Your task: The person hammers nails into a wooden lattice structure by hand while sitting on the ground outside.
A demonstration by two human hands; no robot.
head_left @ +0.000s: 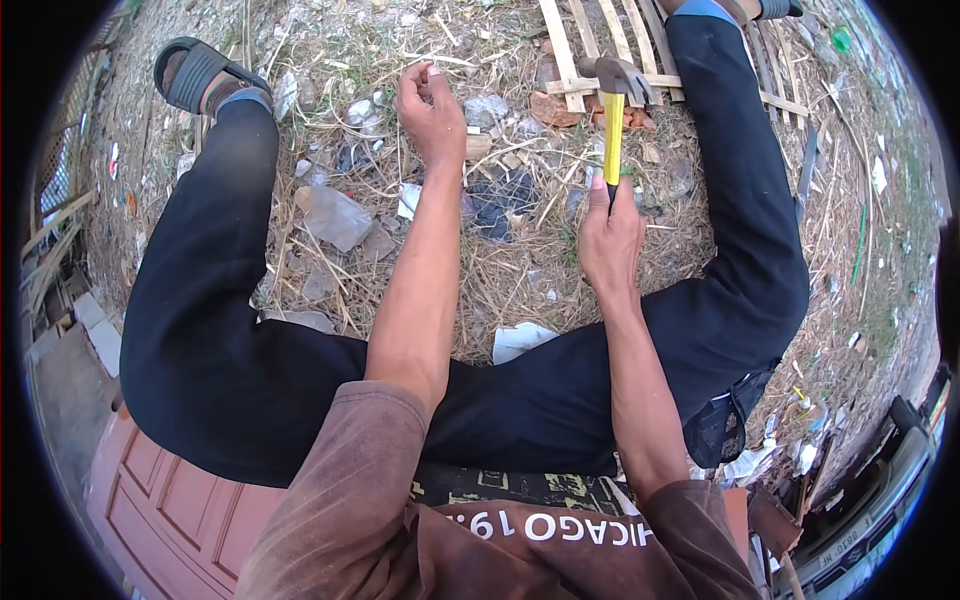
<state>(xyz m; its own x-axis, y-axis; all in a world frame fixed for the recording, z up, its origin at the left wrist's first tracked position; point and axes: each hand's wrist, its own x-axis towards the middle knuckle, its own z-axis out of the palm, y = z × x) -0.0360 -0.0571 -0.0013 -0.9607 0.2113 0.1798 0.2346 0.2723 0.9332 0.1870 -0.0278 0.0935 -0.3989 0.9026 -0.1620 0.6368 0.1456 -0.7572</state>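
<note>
Over ground: right hand grips hammer, butt hidden; left hand half-curled, grip unclear

hammer | yellow handle, dark lower end, grey metal head, curved claw | gripped low in right hand | head pointing away from wearer, claw rightward | head overlaps slatted wooden panel's near edge; contact unclear

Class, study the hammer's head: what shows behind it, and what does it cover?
Pale wooden slats show behind the hammer's head. The part directly behind it is covered and cannot be seen.
</note>
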